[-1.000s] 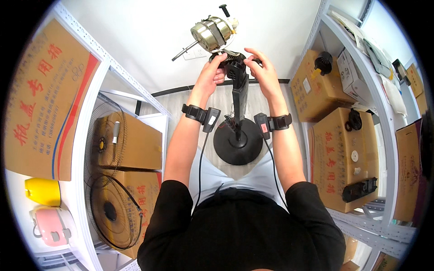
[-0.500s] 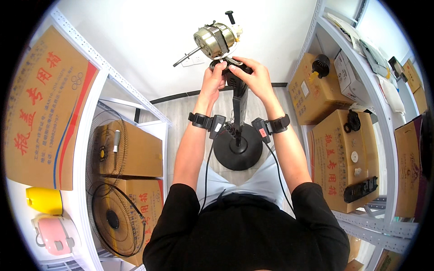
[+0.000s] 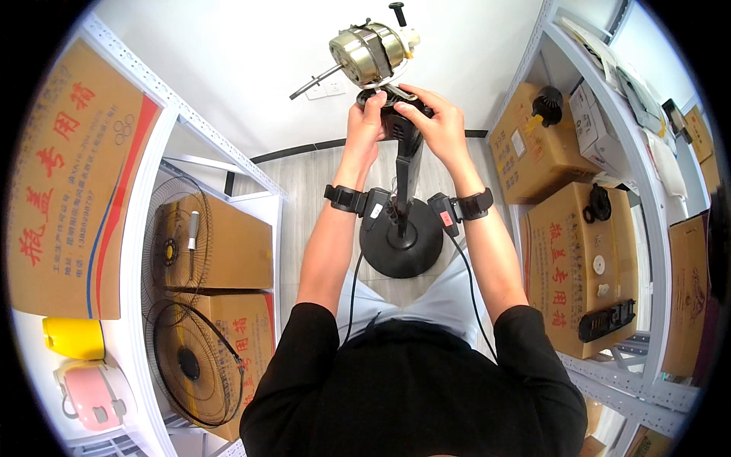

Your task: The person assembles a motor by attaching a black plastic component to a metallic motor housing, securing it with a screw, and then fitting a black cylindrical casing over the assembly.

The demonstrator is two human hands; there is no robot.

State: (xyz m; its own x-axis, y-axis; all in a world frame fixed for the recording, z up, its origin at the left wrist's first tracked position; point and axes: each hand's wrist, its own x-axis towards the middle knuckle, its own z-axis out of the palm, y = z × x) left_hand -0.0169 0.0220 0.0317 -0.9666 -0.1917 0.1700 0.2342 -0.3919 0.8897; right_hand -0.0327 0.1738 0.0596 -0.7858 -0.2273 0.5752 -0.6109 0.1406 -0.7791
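A partly assembled stand fan rises in front of me: a round black base (image 3: 401, 263), a black column (image 3: 409, 164) and a bare brass-coloured motor (image 3: 368, 53) at the top. The motor's metal shaft (image 3: 315, 82) points down to the left, and a black knob (image 3: 397, 11) stands up behind it. Just below the motor, my left hand (image 3: 366, 128) is closed on the left side of the black housing (image 3: 394, 109) atop the column, thumb on top. My right hand (image 3: 439, 124) grips its right side, thumb and fingers over the upper edge. The fingertips' undersides are hidden.
Shelving stands on both sides. At left, wire fan guards (image 3: 199, 367) and a screwdriver (image 3: 193, 231) rest by cartons (image 3: 247, 255). At right, cartons (image 3: 550, 228) carry a black slotted part (image 3: 608, 321), a white disc (image 3: 599, 265) and a black motor cover (image 3: 547, 105).
Both hands and the fan's top have shifted slightly to the right in view, and the motor sits a little higher. My grip on the housing looks the same.
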